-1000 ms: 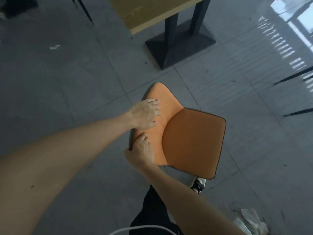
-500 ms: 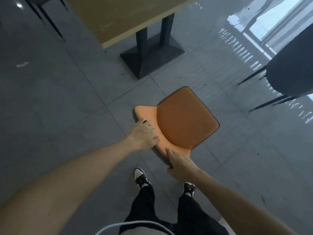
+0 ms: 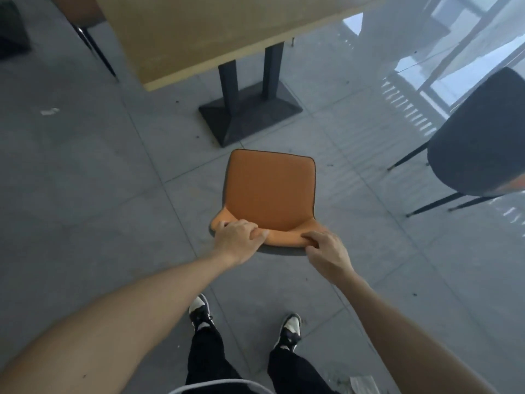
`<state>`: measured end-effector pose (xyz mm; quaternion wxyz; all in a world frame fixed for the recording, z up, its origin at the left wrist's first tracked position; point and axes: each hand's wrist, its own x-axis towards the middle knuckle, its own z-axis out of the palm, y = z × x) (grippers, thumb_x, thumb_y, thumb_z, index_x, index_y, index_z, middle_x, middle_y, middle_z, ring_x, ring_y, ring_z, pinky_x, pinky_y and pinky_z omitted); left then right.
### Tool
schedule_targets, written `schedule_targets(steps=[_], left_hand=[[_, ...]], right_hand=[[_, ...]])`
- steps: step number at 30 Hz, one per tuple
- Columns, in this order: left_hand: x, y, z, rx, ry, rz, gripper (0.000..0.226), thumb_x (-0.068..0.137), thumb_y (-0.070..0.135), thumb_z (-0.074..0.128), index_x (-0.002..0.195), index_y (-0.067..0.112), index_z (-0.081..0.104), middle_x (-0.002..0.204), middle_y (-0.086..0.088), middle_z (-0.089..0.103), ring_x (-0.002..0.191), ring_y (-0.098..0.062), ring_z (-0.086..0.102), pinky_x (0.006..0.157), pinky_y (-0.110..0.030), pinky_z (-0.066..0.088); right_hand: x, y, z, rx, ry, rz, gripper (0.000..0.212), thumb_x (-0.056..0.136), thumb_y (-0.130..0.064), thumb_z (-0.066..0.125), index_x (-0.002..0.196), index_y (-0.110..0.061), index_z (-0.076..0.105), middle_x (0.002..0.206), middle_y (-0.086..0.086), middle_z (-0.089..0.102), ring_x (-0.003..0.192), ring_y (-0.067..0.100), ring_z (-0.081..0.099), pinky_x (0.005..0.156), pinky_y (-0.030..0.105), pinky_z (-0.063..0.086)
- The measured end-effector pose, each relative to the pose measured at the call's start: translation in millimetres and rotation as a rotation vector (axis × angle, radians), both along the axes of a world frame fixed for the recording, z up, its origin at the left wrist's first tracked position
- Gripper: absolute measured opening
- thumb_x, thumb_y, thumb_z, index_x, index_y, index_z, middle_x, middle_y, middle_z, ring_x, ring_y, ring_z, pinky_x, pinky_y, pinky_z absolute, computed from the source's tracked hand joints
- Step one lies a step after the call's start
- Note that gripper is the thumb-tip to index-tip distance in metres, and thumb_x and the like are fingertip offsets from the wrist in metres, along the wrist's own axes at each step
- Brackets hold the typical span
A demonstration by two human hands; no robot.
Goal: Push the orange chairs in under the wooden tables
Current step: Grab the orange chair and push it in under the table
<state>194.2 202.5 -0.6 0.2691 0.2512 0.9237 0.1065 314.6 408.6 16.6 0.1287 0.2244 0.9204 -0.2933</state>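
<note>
An orange chair (image 3: 271, 191) stands on the grey tiled floor in the middle of the view, its seat facing the wooden table (image 3: 216, 29) beyond it. The seat's front edge is just short of the table's black pedestal base (image 3: 250, 118). My left hand (image 3: 237, 237) grips the left end of the chair's backrest top. Over the right end of that backrest top, my right hand (image 3: 326, 251) is closed. The chair's legs are hidden under the seat.
A dark chair (image 3: 477, 137) with thin black legs stands at the right near a bright window. Another chair's legs (image 3: 93, 46) show at the table's far left. My feet (image 3: 247, 322) are behind the orange chair.
The chair has turned from askew until its seat faces the table squarely. My hands shifted along the backrest to its two ends, and the table has come closer in view.
</note>
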Motion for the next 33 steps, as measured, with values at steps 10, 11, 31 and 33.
schedule_targets(steps=[10,11,31,33], left_hand=[[-12,-3,-12,-0.067,0.118,0.117,0.055,0.087,0.052,0.024,0.084,0.026,0.073,0.094,0.008,0.072,0.100,-0.014,0.060,0.109,-0.047,0.030],[-14,-3,-15,-0.058,0.144,0.113,0.054,0.088,0.051,0.026,0.084,0.026,0.073,0.093,0.009,0.072,0.098,-0.013,0.061,0.111,-0.048,0.030],[-254,121,-8,-0.029,0.213,0.450,0.067,0.088,0.049,0.021,0.057,0.014,0.069,0.055,-0.005,0.065,0.059,-0.026,0.062,0.075,-0.036,0.049],[-273,132,-7,-0.049,0.222,0.474,0.068,0.091,0.050,0.024,0.067,0.014,0.076,0.060,-0.007,0.068,0.061,-0.027,0.063,0.067,-0.032,0.044]], right_hand=[[-21,-8,-27,0.287,0.199,0.045,0.035,0.079,-0.031,0.044,0.047,-0.018,0.037,0.049,-0.002,0.053,0.051,0.022,0.050,0.053,0.028,0.028],[-25,-6,-30,0.301,0.230,0.057,0.034,0.077,-0.030,0.044,0.046,-0.018,0.036,0.047,-0.002,0.050,0.048,0.021,0.047,0.052,0.026,0.024],[-357,135,-42,0.427,0.231,0.299,0.035,0.077,-0.032,0.039,0.051,-0.016,0.057,0.060,-0.003,0.061,0.063,0.020,0.052,0.065,0.029,0.033],[-383,146,-40,0.428,0.225,0.312,0.038,0.077,-0.033,0.037,0.052,-0.017,0.060,0.063,-0.003,0.063,0.064,0.019,0.052,0.073,0.031,0.037]])
